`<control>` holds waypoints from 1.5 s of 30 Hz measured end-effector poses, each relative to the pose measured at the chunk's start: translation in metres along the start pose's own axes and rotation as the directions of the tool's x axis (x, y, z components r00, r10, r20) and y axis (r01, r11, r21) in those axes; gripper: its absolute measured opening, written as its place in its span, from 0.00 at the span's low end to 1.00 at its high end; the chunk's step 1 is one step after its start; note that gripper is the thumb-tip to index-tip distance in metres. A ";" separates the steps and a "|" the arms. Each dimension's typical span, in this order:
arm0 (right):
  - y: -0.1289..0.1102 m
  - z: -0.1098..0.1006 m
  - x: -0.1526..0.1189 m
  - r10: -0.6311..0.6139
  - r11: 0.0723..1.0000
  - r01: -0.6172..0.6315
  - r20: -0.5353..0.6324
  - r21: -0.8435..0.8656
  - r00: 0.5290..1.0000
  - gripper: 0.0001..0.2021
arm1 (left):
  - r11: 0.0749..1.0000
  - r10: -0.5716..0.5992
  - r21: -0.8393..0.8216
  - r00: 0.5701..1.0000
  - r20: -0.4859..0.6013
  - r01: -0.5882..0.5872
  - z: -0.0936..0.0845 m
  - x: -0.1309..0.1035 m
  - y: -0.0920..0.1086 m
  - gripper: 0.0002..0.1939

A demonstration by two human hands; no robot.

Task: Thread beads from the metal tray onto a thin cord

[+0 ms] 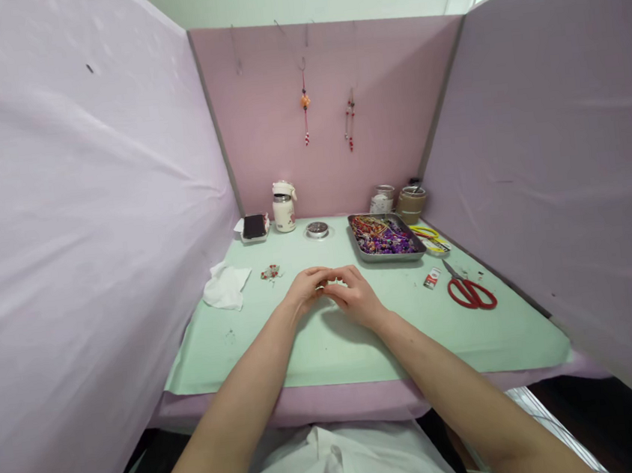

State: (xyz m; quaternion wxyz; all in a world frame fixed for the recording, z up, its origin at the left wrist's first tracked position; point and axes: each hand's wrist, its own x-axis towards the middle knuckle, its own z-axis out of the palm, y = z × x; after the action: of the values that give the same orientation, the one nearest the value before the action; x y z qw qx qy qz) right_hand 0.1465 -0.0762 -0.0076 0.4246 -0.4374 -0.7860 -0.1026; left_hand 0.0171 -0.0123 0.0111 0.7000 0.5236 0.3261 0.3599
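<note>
My left hand (306, 289) and my right hand (354, 293) meet above the middle of the green tabletop (328, 352). Their fingertips come together, pinched around something too small to make out. Just left of my left hand lies a little heap of red and clear beads (270, 272). Beyond my right hand sits a metal tray (391, 257) full of purple and orange beads and strings. A round spool (317, 229) rests on the table straight beyond both hands.
Red-handled scissors (472, 291) and a small red-and-white packet (432, 278) lie at the right. Yellow-handled pliers (430, 236) are beside the tray. A white tissue (227, 286) is at the left. A cream bottle (284, 208) and jars (411, 202) stand behind. Beaded charms (305, 101) hang on the pink wall.
</note>
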 end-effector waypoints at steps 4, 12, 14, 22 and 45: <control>-0.006 0.001 0.001 -0.112 0.987 0.109 0.013 0.120 0.994 0.07 | 0.999 -0.010 -0.051 0.997 -0.078 0.006 -0.003 0.007 -0.005 0.13; -0.034 0.008 -0.004 -0.220 0.948 0.210 0.014 0.239 0.975 0.05 | 1.000 0.006 -0.026 0.986 -0.166 -0.010 -0.012 0.018 -0.011 0.17; -0.040 0.009 -0.007 -0.232 0.938 0.227 -0.010 0.261 0.973 0.05 | 1.000 0.013 -0.021 0.984 -0.178 -0.017 -0.013 0.018 -0.012 0.18; -0.027 0.007 -0.003 0.348 0.888 -0.292 -0.103 0.356 0.932 0.07 | 0.986 0.135 0.128 0.968 -0.211 -0.110 -0.010 0.013 -0.009 0.14; -0.011 0.005 0.001 0.591 0.790 -0.509 -0.202 0.342 0.781 0.09 | 0.925 0.252 0.343 0.938 -0.239 -0.162 -0.003 0.009 -0.009 0.09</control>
State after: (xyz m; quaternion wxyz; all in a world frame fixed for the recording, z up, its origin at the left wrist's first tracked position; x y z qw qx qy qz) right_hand 0.1351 -0.0795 -0.0077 0.6047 -0.5670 -0.5550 0.0698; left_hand 0.0207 -0.0043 0.0010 0.5110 0.6055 0.4173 0.4451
